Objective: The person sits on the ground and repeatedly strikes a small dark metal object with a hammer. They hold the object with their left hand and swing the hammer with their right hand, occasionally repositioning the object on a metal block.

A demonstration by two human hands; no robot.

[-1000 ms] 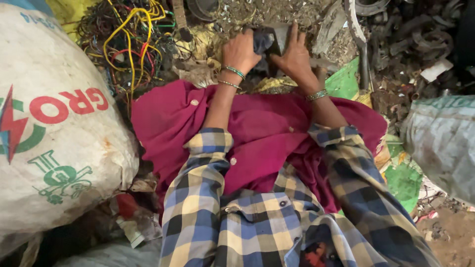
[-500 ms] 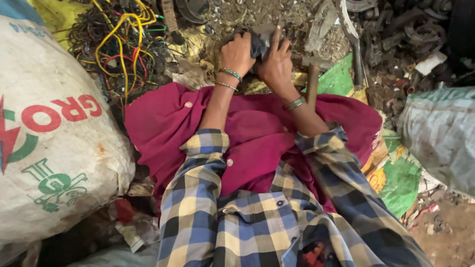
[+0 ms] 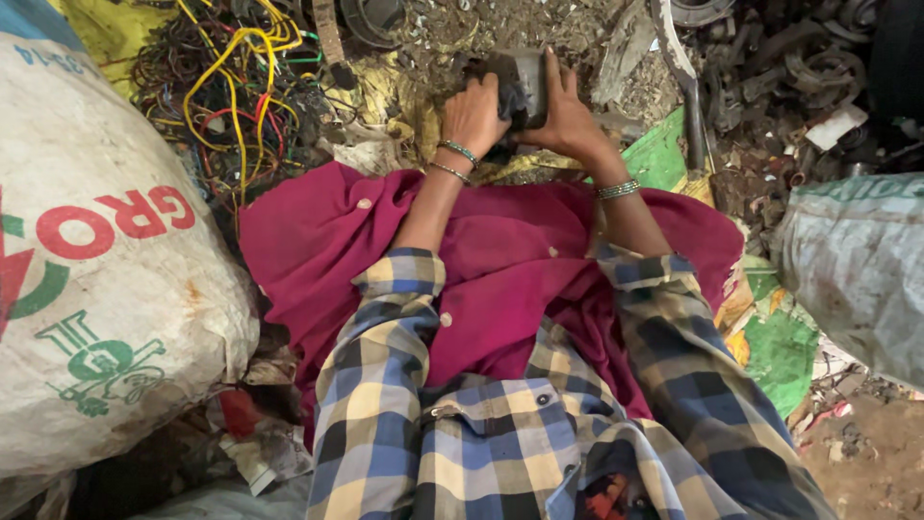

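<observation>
Both hands are out in front of the person, close together and clamped on one dark, grimy metal part (image 3: 520, 87). The left hand (image 3: 474, 116) grips its near left side with the fingers curled over the top, and the right hand (image 3: 568, 120) presses against its right side with the fingers spread upward along it. The part sits between the two palms, held just above the littered ground; what kind of part it is cannot be made out under the dirt. Thin green bangles (image 3: 460, 152) ring the left wrist and a similar band (image 3: 618, 189) rings the right.

Below the hands, toward the person, a magenta cloth (image 3: 500, 260) lies spread across the lap, and the forearms come out of rolled sleeves of a blue, yellow and white checked shirt (image 3: 385, 385). To the left of the hands lies a tangle of wires (image 3: 231, 87), yellow, red, green and black. Farther left and nearer the person stands a big white woven sack (image 3: 87, 279) with red and green print. To the right of the hands is a heap of dark scrap metal (image 3: 789, 77), rings and bent pieces, with a green sheet (image 3: 664, 154) showing just beside the right wrist. Lower right stands a second, greyish sack (image 3: 857, 270).
</observation>
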